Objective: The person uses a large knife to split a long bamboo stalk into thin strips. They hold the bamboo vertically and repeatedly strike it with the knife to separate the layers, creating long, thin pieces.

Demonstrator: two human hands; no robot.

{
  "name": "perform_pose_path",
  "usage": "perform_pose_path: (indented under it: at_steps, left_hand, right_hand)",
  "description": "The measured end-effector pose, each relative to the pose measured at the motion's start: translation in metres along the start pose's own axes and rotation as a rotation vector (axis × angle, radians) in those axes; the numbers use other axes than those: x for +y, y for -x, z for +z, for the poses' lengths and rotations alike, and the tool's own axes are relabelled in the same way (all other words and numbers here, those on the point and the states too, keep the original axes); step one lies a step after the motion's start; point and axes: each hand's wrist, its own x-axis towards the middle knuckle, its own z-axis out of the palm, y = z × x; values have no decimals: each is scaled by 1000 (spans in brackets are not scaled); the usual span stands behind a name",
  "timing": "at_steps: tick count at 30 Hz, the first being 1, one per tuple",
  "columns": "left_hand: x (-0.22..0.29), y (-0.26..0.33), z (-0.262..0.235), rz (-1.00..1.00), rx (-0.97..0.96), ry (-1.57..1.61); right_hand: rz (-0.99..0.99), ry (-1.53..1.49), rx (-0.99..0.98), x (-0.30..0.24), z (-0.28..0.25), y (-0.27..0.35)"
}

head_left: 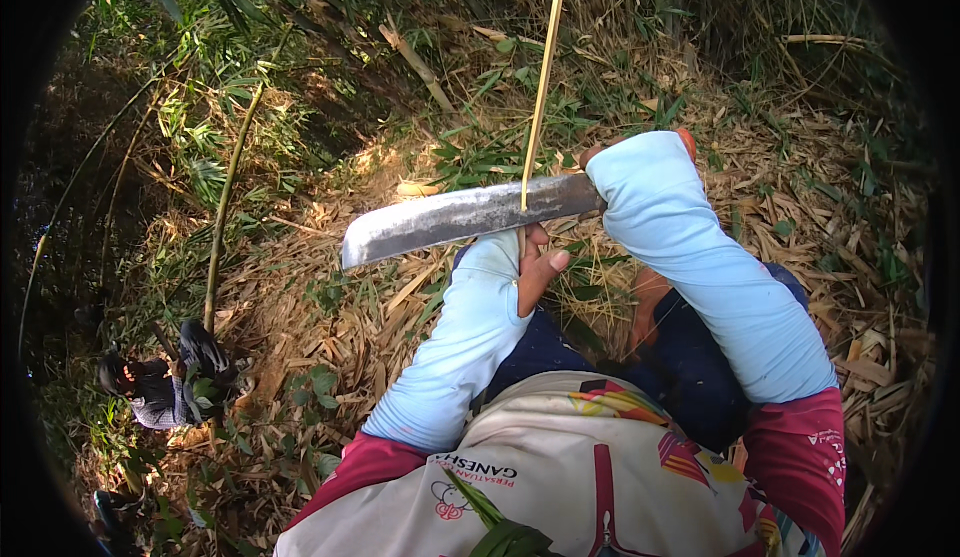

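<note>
The right hand (597, 152) clamps the machete (450, 219) mid-scene, the left hand (537, 275) curls just nearer, its hold on the pale strip (541, 82) running far hard to tell, and any blade slip could cut it.

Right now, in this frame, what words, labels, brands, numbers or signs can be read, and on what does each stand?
Shirt front, wearer's left side: dark and red printed lettering, legible but not copied here, beside a red line emblem.
Maroon right sleeve: white lettering, too small to read surely.
Machete blade: no lettering that I can make out.
</note>
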Motion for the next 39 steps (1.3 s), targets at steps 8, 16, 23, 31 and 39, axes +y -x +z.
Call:
perform_pose_path:
  at_steps: [8, 16, 23, 31, 39]
  left_hand:
    - [-31, 35, -19, -78, -130, -78]
    - [-5, 36, -43, -360, -219, 419]
    - [-13, -3, -36, -198, -238, 686]
    - [9, -23, -13, -205, -207, 752]
    - [22, -18, -16, -80, -270, 460]
  right_hand:
    - [621, -400, -86, 108, 18, -47]
    - [814, -324, 86, 234, 49, -37]
    - [494, -724, 330, 122, 11, 1]
    - [64, -588, 148, 13, -15, 20]
    - [-115, -490, -46, -13, -20, 26]
